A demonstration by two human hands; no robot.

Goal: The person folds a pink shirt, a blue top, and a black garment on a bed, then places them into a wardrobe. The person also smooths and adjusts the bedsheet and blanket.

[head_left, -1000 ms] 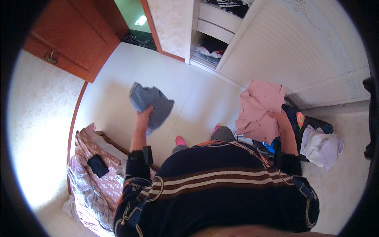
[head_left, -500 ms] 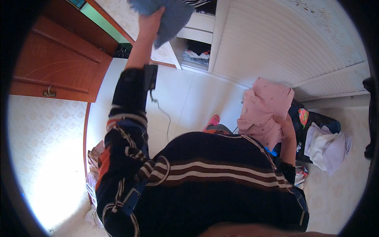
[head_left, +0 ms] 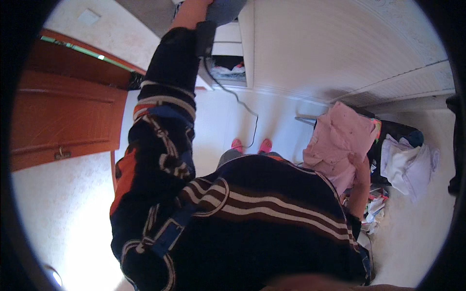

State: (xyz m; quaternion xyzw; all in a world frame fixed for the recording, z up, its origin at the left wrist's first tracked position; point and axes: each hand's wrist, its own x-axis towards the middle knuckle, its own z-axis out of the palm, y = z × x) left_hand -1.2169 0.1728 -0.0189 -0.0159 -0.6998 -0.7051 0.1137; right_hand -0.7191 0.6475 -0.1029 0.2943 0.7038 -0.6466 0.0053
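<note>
Pink garment [head_left: 336,138] in right hand [head_left: 358,165], grey cloth [head_left: 228,11] by left hand [head_left: 204,3].
Right fingers closed on the garment; left fingers cropped by the upper edge, grip cannot be told.

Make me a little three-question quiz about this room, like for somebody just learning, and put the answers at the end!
1. Which thing is in the person's right hand? A) a black hat; B) a pink garment; C) a green towel.
2. True or false: the brown door is on the picture's left side.
3. How many pink shoes can you see?

Key: 1. B; 2. True; 3. Two.
</note>
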